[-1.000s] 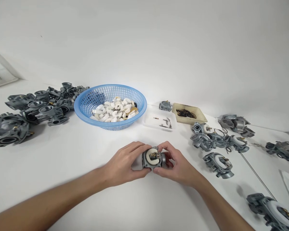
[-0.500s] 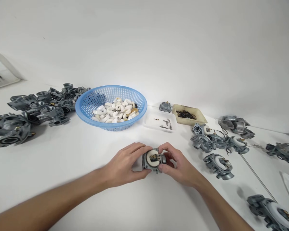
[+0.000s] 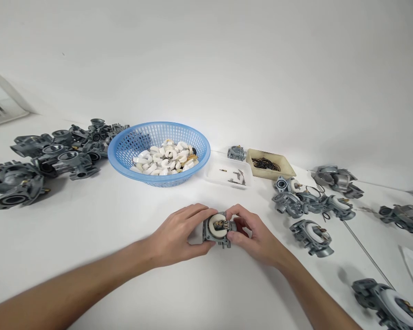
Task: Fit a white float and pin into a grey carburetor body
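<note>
Worktop (image 3: pixel 89 238): white and broad, it is carrying everything here, and both my forearms are stretching out over it.
Pile of bare castings (image 3: pixel 44 158): dark grey carburetor bodies are lying in a heap at the far left, just beside the basket.
Blue basket (image 3: pixel 124 153): a round plastic mesh basket is sitting beyond my hands, holding white floats (image 3: pixel 163 158).
Fitted carburetors (image 3: pixel 311 215): several bodies with white floats already in them are lying scattered to my right, well apart from my hands.
Beige tray (image 3: pixel 285 166): it is sitting right of the basket, holding dark rings (image 3: pixel 265 162).
Clear tray (image 3: pixel 215 172): it is lying between basket and beige tray, holding a few small metal pins (image 3: pixel 237 178).
Left hand (image 3: pixel 175 233): my fingers are curling round the left side of the carburetor body (image 3: pixel 217 228), thumb below, gripping it.
Right hand (image 3: pixel 253 233): my fingers are closing on its right side, fingertips (image 3: pixel 231 213) pressing at the top edge.
Carburetor body: I am holding it between both hands, near the worktop's middle, in front of the basket; its open face with the white float is pointing up at me. I cannot tell whether it is resting on the worktop.
</note>
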Demonstrator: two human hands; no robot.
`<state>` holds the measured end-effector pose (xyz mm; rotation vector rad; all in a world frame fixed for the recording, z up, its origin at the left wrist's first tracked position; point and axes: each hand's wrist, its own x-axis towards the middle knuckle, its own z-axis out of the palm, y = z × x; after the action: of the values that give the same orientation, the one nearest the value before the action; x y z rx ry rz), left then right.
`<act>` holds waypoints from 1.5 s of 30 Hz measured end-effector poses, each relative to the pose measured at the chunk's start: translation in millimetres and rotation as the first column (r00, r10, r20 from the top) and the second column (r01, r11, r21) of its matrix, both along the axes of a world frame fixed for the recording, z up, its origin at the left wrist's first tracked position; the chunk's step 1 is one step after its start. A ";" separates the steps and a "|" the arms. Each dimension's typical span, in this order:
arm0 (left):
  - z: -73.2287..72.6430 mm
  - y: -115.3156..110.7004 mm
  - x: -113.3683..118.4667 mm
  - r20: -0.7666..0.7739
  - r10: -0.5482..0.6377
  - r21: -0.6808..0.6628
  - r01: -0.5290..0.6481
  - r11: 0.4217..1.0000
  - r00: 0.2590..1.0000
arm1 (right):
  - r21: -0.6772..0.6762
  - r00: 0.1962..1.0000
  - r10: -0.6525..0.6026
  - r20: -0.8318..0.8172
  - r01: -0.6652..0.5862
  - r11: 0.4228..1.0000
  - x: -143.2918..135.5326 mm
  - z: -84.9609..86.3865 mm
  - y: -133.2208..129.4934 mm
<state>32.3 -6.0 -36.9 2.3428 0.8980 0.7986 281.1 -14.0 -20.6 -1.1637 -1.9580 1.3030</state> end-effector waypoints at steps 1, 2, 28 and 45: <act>0.2 -0.1 0.2 0.000 -0.001 -0.008 0.001 1.000 1.000 | -0.001 1.000 -0.005 0.003 0.005 1.000 -0.2 -0.1 -0.1; 0.4 -0.2 0.3 0.001 -0.001 -0.015 0.001 1.000 1.000 | -0.004 1.000 -0.011 0.006 0.011 1.000 -0.5 0.0 -0.1; 1.5 0.3 -0.4 -0.010 -0.007 -0.043 0.007 0.999 1.000 | 0.000 0.999 -0.030 0.028 0.030 1.000 -2.0 4.3 -1.2; 4.7 -1.0 -1.0 -0.034 -0.014 -0.047 0.013 0.999 0.999 | -0.017 1.000 -0.007 0.022 0.008 1.000 0.5 1.8 -1.0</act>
<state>31.3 -7.0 -32.3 2.3264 0.9045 0.7262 281.5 -15.0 -18.8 -1.1975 -1.9600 1.3105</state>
